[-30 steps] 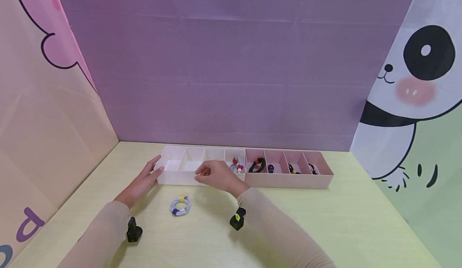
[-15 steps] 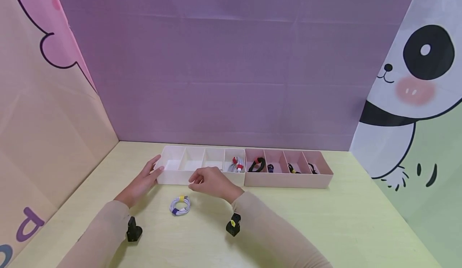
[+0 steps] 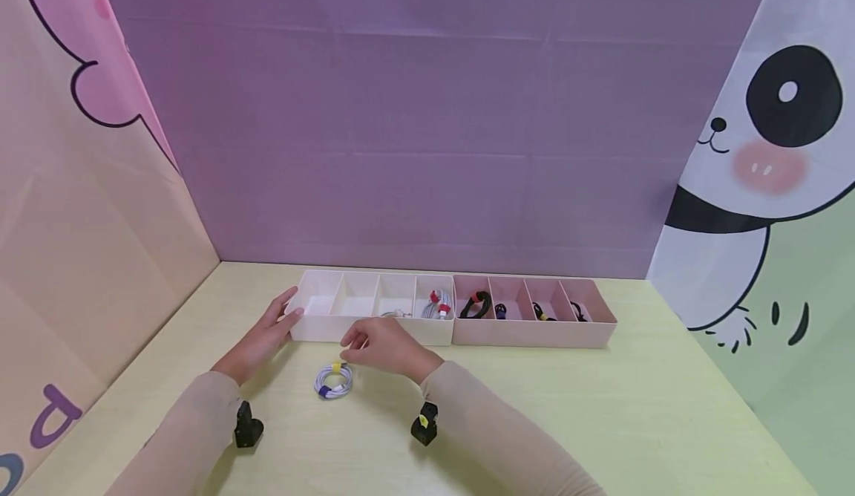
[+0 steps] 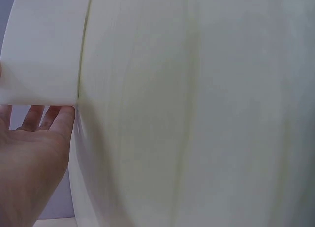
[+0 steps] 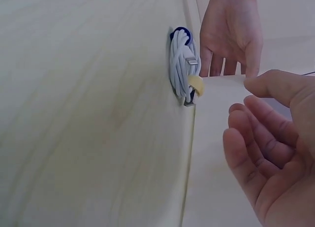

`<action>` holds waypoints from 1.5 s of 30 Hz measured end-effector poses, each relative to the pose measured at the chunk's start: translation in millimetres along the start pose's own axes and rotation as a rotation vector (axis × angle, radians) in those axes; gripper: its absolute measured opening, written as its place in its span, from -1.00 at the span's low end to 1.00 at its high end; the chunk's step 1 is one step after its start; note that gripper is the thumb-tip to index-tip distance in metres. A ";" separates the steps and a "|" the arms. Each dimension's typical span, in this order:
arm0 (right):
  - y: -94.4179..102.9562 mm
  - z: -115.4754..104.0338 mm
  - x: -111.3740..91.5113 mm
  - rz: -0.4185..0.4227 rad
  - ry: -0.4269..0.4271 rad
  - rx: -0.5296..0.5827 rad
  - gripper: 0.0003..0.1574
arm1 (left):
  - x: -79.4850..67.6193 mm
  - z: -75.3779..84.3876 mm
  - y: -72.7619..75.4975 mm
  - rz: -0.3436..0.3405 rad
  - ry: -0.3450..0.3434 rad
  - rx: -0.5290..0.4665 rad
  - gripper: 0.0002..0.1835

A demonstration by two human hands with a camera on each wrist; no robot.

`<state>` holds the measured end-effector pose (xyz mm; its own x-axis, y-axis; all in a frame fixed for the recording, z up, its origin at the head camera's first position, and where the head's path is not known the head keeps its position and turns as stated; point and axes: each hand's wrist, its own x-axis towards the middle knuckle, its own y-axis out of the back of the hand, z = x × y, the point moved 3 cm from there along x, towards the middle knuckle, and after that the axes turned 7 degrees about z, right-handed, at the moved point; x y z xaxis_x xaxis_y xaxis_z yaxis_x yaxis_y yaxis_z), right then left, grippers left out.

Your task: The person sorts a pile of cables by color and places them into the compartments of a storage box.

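Observation:
A coiled white charging cable [image 3: 333, 382] lies on the table in front of the white divided box, wrapped with a yellow and a blue tie; its metal plugs show in the right wrist view. My right hand [image 3: 384, 346] hovers just beyond and right of this coil, fingers loosely bent, nothing between them. At the left end of the white box [image 3: 320, 330], my left hand [image 3: 263, 333] touches the end wall with extended fingers, the thumb at the front corner. Another white cable [image 3: 396, 313] shows in the box's third compartment, partly hidden by the front wall.
The fourth compartment holds a white cable with red ties [image 3: 437, 306]. Adjoining on the right, a pink divided box [image 3: 534, 335] contains several dark cables, one a black coil [image 3: 476, 305]. A purple backdrop [image 3: 427, 147] rises behind both boxes.
My right hand has moved left and toward me, away from the white box to the coil on the table. The third compartment's cable has come into view. The left hand stays put.

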<state>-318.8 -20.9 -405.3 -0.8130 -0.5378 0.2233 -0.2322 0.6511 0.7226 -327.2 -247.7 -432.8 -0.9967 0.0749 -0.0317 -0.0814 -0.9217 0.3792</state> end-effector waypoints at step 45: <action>-31.6 -2.2 4.6 -0.100 -0.130 -0.226 -0.76 | 0.0 -0.3 0.2 -0.002 -0.007 0.003 -0.18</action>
<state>-314.0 -45.1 -425.8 -0.8569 -0.5110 0.0680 -0.2020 0.4542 0.8677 -327.2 -248.0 -433.1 -0.9965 0.0794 -0.0258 -0.0832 -0.9203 0.3822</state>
